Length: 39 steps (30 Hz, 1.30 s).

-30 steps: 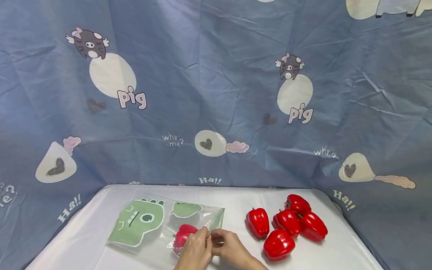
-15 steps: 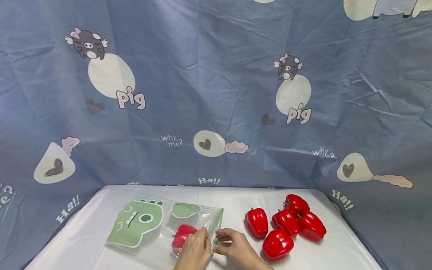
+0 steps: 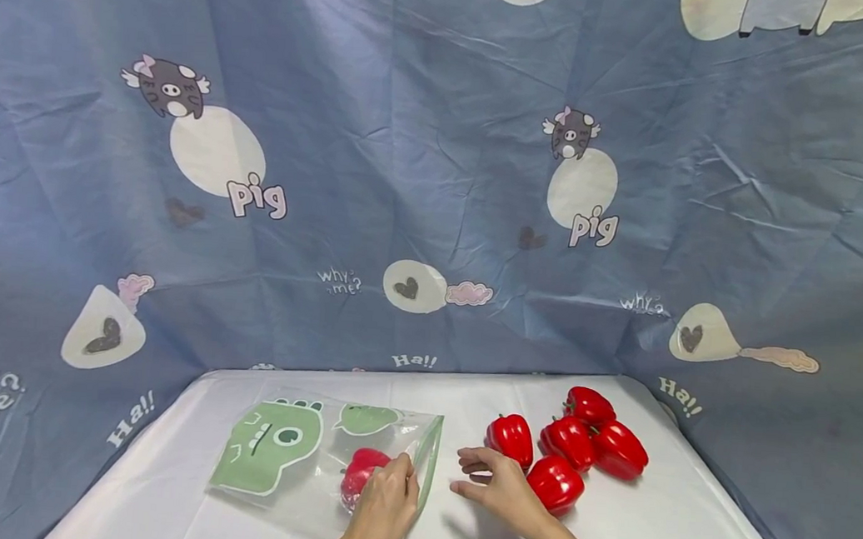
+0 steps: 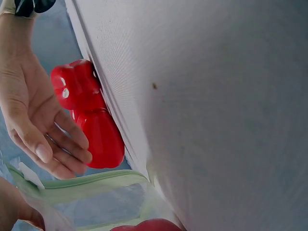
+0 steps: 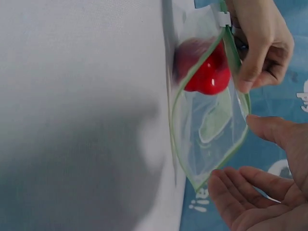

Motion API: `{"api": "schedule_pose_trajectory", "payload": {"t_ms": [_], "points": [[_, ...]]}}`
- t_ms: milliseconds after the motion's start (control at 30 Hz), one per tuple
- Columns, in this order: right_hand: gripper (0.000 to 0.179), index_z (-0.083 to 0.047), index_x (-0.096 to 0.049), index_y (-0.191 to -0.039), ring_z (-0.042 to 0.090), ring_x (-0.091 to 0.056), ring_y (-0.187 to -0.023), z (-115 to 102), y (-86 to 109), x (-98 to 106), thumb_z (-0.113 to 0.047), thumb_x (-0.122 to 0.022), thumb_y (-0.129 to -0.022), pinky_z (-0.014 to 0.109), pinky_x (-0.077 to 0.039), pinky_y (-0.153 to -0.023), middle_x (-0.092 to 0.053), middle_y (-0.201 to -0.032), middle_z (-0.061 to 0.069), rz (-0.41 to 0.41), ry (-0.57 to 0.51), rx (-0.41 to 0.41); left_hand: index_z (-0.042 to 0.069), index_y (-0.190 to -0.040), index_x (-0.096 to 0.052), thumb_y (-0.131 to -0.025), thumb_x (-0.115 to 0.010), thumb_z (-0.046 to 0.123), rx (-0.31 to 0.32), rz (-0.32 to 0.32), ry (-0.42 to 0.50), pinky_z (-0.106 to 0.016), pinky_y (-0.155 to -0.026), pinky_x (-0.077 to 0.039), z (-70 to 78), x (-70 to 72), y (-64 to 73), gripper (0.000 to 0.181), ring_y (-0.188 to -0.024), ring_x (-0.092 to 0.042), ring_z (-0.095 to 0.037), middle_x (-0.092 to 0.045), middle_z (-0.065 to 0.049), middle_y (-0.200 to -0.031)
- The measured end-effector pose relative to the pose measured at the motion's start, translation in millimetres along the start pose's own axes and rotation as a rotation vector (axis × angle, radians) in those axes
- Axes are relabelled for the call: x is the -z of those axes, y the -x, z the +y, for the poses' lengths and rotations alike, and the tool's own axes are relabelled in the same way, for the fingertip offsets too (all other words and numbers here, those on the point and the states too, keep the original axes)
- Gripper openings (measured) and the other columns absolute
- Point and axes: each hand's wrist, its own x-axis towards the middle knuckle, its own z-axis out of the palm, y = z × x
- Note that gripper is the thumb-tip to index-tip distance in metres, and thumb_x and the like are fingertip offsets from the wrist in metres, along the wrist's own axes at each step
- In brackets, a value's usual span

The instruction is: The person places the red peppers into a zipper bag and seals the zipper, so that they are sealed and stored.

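With twelve o'clock taken as the far side of the white table (image 3: 160, 493), I begin at the left, where a clear slider bag (image 3: 314, 495) lies with its green dinosaur print (image 3: 263, 462) toward nine o'clock and its mouth toward three o'clock. One red bell pepper (image 3: 359, 475) is already inside the bag, at about four o'clock from the print. Next to it, also at four o'clock, the left hand (image 3: 388, 500) has its fingers curled and its thumb clamped on the upper layer at the green rim (image 5: 175, 122), near the white slider (image 5: 224, 19). For holding the mouth wide, I judge that this pinch should be firm and slightly lifted, because such thin film can easily fall together. At three o'clock from the mouth, a little apart from it, the right hand (image 3: 497, 485) is without any load, its thumb and fingers apart. If it spreads the rim, it should probably part the two layers and not squeeze both. From this hand, one loose pepper (image 3: 511, 440) is at about twelve o'clock, a second pepper (image 3: 556, 485) is at three o'clock, partly covered by the hand, and three farther peppers (image 3: 568, 442) are clustered toward two o'clock.
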Motion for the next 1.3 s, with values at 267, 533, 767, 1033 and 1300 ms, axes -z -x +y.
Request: {"api": "schedule_pose_trajectory", "payload": {"t_ms": [267,533,767,1033,1300], "points": [[0.05,-0.002,-0.062,-0.119,0.036,-0.066,-0.102,0.9,7.5,20.0,-0.026,-0.079,-0.078,0.038,-0.053,-0.087,-0.066,-0.114,0.019,0.033,-0.007,-0.007,0.015,-0.066,-0.046,-0.071,-0.068,-0.002,-0.036,0.06,-0.006,-0.023,-0.044,-0.037,0.4,-0.5,-0.7,0.028,-0.047,-0.051,-0.011,-0.052,0.004,-0.054],[0.057,-0.005,-0.06,-0.123,0.031,-0.064,-0.109,-0.3,14.1,46.9,-0.03,-0.081,-0.076,0.04,-0.052,-0.088,-0.064,-0.121,0.013,0.068,0.038,-0.061,0.014,-0.066,-0.048,-0.071,-0.067,-0.004,-0.032,0.039,0.001,-0.023,-0.046,-0.039,-0.6,-0.9,-0.3,0.027,-0.048,-0.052,-0.012,-0.054,0.004,-0.057],[0.056,-0.008,-0.06,-0.124,0.033,-0.063,-0.109,5.7,17.9,70.2,-0.027,-0.081,-0.075,0.039,-0.053,-0.087,-0.064,-0.121,0.013,0.112,0.042,-0.088,0.014,-0.065,-0.047,-0.071,-0.067,-0.005,-0.039,0.041,0.003,-0.021,-0.045,-0.038,-1.2,-0.7,-0.9,0.028,-0.048,-0.052,-0.009,-0.053,0.004,-0.055],[0.054,-0.009,-0.06,-0.125,0.031,-0.062,-0.111,10.5,20.6,96.0,-0.019,-0.081,-0.076,0.036,-0.052,-0.09,-0.065,-0.12,0.011,0.17,0.045,-0.117,0.014,-0.067,-0.049,-0.074,-0.066,-0.003,-0.008,0.002,0.026,-0.021,-0.046,-0.038,-1.8,0.1,-0.7,0.025,-0.048,-0.051,-0.007,-0.053,0.004,-0.054],[0.058,-0.009,-0.057,-0.129,0.032,-0.06,-0.117,19.0,26.0,121.2,-0.026,-0.08,-0.078,0.036,-0.053,-0.087,-0.062,-0.125,0.014,0.198,0.089,-0.129,0.014,-0.067,-0.049,-0.074,-0.066,-0.002,-0.012,0.001,0.017,-0.021,-0.046,-0.039,-2.1,-0.3,-0.8,0.025,-0.048,-0.051,-0.007,-0.053,0.005,-0.054]]}}
